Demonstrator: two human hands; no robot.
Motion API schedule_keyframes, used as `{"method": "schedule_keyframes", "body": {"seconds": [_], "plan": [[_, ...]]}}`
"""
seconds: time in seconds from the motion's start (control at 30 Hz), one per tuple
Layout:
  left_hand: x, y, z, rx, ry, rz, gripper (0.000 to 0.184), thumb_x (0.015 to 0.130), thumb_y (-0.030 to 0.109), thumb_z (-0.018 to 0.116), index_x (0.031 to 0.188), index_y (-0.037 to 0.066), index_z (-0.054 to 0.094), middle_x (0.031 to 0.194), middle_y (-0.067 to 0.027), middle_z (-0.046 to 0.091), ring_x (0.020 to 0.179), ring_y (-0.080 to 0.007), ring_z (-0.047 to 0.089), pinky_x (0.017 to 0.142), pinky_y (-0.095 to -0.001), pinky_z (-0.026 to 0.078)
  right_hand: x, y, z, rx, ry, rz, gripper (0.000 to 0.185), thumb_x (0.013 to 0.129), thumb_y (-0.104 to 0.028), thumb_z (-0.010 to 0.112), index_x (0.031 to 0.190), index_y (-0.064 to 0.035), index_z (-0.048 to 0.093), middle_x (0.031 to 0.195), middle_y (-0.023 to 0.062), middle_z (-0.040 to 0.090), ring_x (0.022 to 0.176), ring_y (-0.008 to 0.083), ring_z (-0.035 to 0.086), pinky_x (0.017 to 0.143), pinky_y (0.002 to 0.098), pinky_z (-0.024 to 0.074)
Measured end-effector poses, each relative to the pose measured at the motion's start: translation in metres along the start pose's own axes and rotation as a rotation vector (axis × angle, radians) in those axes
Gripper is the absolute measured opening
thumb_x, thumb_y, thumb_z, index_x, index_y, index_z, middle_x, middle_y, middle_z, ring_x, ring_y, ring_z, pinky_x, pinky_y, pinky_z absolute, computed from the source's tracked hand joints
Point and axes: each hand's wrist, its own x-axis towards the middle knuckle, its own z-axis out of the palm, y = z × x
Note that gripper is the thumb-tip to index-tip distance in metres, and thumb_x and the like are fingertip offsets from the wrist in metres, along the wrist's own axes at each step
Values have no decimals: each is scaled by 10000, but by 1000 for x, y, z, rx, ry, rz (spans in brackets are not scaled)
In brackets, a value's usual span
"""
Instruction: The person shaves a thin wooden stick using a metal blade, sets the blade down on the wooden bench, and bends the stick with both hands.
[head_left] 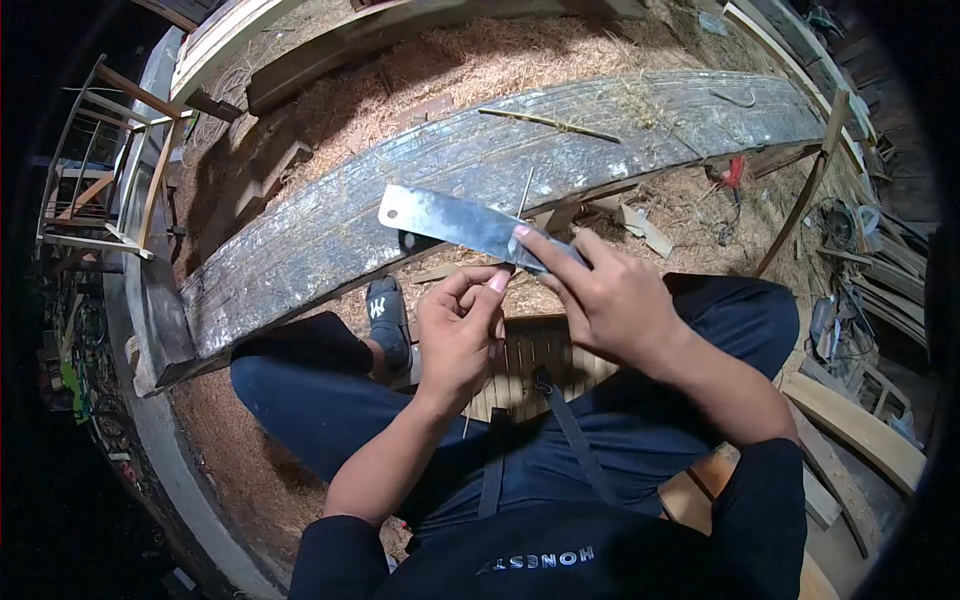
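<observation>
My right hand (615, 300) is closed round the near end of a broad metal blade (440, 215), which looks like a cleaver with a hole near its far corner. Its handle is hidden in my grip. My left hand (460, 330) is pinched just below the blade, thumb and forefinger together. Between those fingers runs a thin strip (525, 192), its upper end rising past the blade. The strip's material is too fine to make out. Blade and strip cross close to my left fingertips.
A long weathered plank (300, 250) lies across in front of my knees, with a thin brown stick (550, 125) and a bent hook-like piece (733, 98) on it. Wood shavings (570, 50) cover the floor. A wooden frame (110, 170) stands left; curved timber (850, 430) lies right.
</observation>
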Motion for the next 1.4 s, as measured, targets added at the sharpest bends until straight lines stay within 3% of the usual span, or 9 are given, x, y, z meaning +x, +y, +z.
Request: {"method": "schedule_keyframes", "body": {"seconds": [0.13, 0.27, 0.53, 0.8, 0.97, 1.1, 1.27, 1.33, 1.4], "plan": [[-4, 7, -3, 26, -23, -41, 186, 1004, 137, 658, 1130, 2, 680, 612, 48, 522, 457, -25, 429, 393, -202, 317, 9, 16, -2, -29, 37, 143, 518, 953, -209, 630, 1463, -220, 539, 851, 135, 563, 661, 317, 666, 564, 444, 558], [-2, 3, 0, 24, 2, -9, 191, 1006, 141, 656, 1144, 12, 679, 605, 43, 518, 440, -28, 417, 376, -205, 309, 0, 0, -1, 20, -17, 66, 511, 959, -170, 637, 1459, -238, 554, 827, 123, 538, 657, 326, 607, 589, 443, 516], [-1, 1, -2, 33, -8, -8, 206, 1008, 141, 648, 1147, -9, 675, 583, 40, 502, 428, -32, 408, 385, -207, 317, 2, 3, -2, 14, -7, 88, 517, 959, -161, 631, 1462, -248, 551, 844, 112, 559, 638, 327, 614, 574, 446, 515], [-1, 15, -6, 65, -25, -79, 221, 1007, 169, 651, 1107, -26, 683, 585, 21, 542, 421, -38, 425, 388, -212, 311, 7, 18, -8, 38, 78, 257, 507, 969, -144, 611, 1464, -238, 552, 844, 118, 566, 631, 332, 614, 571, 463, 490], [2, 11, -6, 93, -23, -83, 211, 1006, 185, 653, 1045, -21, 683, 594, 2, 569, 422, -44, 437, 393, -212, 306, -5, -8, 2, 70, -48, -1, 624, 889, -167, 672, 1491, -230, 515, 890, 119, 576, 690, 289, 673, 573, 406, 568], [2, 8, -9, 82, -36, -53, 212, 1030, 155, 608, 1084, -37, 681, 615, -9, 587, 429, -39, 424, 390, -210, 300, -7, -10, 6, 112, -13, -50, 576, 924, -148, 654, 1481, -242, 538, 839, 88, 542, 608, 278, 603, 538, 403, 519], [1, 12, -5, 77, -73, -65, 211, 1030, 155, 607, 1103, -30, 678, 609, 3, 565, 429, -41, 416, 388, -214, 306, 1, 6, 2, 14, 44, 108, 554, 929, -177, 667, 1468, -236, 551, 820, 93, 537, 621, 295, 604, 550, 405, 517], [3, 7, -8, 63, -59, -54, 241, 1020, 177, 634, 1109, -43, 680, 597, 20, 527, 435, -43, 422, 394, -209, 307, -4, 0, 3, 63, -61, 1, 555, 945, -237, 648, 1484, -231, 517, 839, 148, 560, 669, 323, 663, 568, 405, 568], [5, 6, -9, 69, -52, -53, 248, 1020, 178, 635, 1123, -44, 677, 597, 26, 521, 438, -41, 420, 392, -209, 308, -3, -2, 5, 54, -15, -44, 542, 961, -237, 634, 1489, -233, 511, 844, 141, 572, 661, 306, 670, 552, 400, 569]]}}
